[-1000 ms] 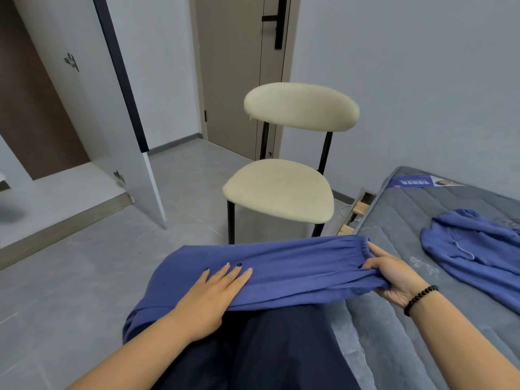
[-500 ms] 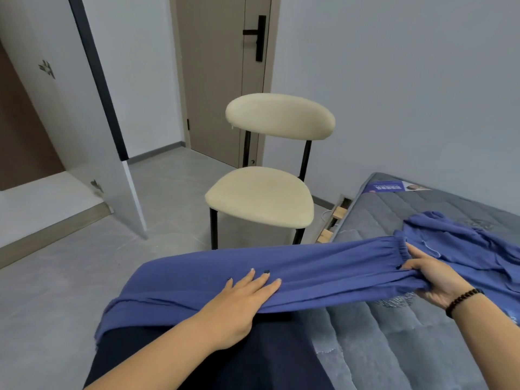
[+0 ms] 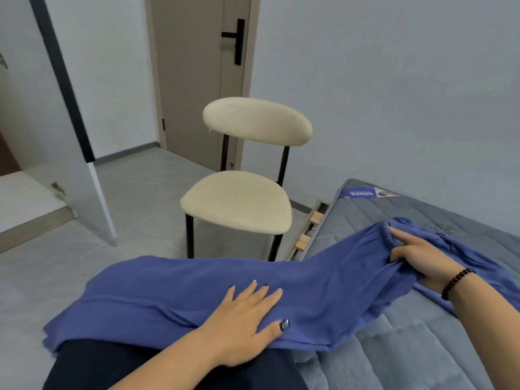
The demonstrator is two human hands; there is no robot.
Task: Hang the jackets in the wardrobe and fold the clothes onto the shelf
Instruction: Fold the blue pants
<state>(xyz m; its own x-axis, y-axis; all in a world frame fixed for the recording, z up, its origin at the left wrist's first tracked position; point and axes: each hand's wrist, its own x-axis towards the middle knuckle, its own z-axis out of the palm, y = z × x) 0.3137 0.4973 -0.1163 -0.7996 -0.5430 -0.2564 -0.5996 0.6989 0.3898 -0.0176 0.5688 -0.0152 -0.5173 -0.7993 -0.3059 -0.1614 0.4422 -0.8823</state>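
Across her lap, blue trousers (image 3: 197,288) mid-fold.
Left hand (image 3: 244,325) flat; right hand (image 3: 419,257) pinches cuff; shelving remains.

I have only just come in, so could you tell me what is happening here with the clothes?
A person sitting on the edge of a grey quilted mattress is smoothing a blue fabric garment laid across their lap. The left hand lies flat on the cloth, fingers straight. The right hand pinches the garment's gathered end over the mattress. A cream padded chair with black legs stands in front, with nothing on it. The fold is not yet made.
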